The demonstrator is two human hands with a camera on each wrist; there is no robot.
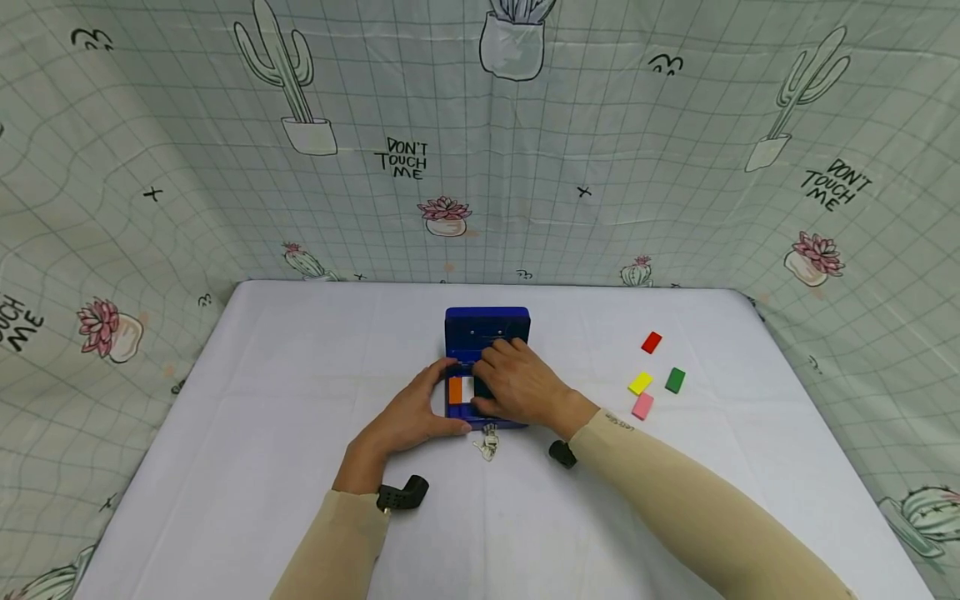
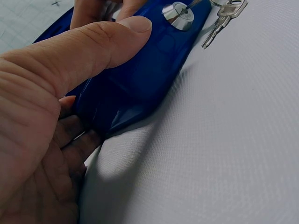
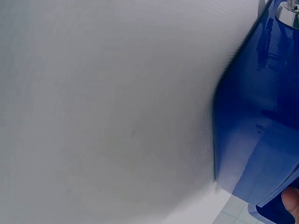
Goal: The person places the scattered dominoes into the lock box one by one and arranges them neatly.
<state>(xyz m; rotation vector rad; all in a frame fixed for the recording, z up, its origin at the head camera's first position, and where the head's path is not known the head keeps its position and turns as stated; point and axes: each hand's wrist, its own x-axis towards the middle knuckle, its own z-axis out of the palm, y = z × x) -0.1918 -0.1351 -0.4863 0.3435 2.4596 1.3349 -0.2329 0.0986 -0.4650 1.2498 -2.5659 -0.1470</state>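
Head, box: The blue cash box (image 1: 487, 321) stands open on the white tablecloth (image 1: 225, 467), keys (image 1: 489, 446) at its front.
Head, my left hand (image 1: 408, 417): Gripping the box's left side.
Head, my right hand (image 1: 521, 383): Reaching inside, fingers bent; I cannot tell whether they pinch anything.
Head, blocks: Orange block (image 1: 455, 390) and white block (image 1: 468, 389) inside; red block (image 1: 652, 342), yellow block (image 1: 640, 383), green block (image 1: 675, 381), pink block (image 1: 642, 407) to the right.
Left wrist, thumb: On the front wall near the silver lock (image 2: 178, 17).
Right wrist, corner: My fingertip (image 3: 290, 200) beside blue wall.
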